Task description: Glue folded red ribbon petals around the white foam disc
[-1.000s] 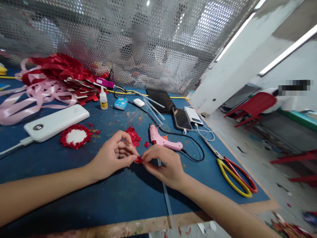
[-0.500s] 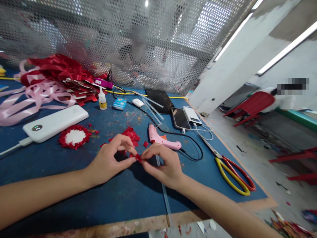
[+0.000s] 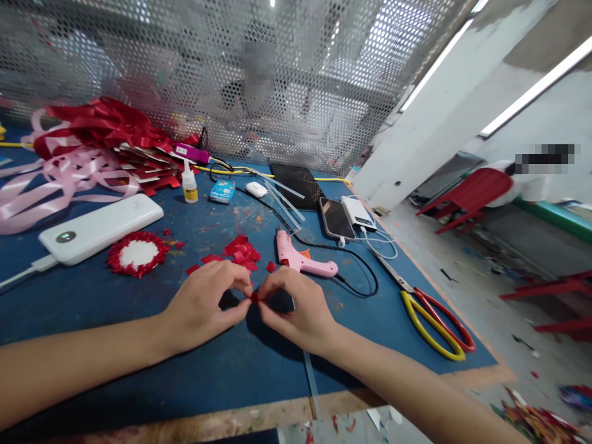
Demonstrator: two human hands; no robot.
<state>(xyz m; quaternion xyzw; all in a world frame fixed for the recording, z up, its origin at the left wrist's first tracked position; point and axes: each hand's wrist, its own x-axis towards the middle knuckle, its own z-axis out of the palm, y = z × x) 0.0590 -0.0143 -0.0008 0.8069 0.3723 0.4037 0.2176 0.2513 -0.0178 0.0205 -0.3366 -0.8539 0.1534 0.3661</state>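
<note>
Between both hands, low over the blue table, is a small red ribbon piece (image 3: 254,298). My left hand (image 3: 210,299) pinches its left end between thumb and forefinger. The right end is pinched by my right hand (image 3: 296,308); the fingertips of both hands almost meet. Just beyond them lie several loose red ribbon pieces (image 3: 241,248). A pink glue gun (image 3: 300,259) rests behind my right hand. To the left is a white disc edged with red folded ribbon (image 3: 137,254).
On the blue table (image 3: 139,376) are a white power bank (image 3: 102,228), a glue bottle (image 3: 189,185), a phone (image 3: 337,219) and large scissors (image 3: 435,324). Ribbon heaps (image 3: 111,126) lie back left. Behind a perforated metal screen (image 3: 185,61) a person is visible.
My hands have shifted slightly left with the red piece, which now shows less between the fingertips. More of the loose red pieces is uncovered.
</note>
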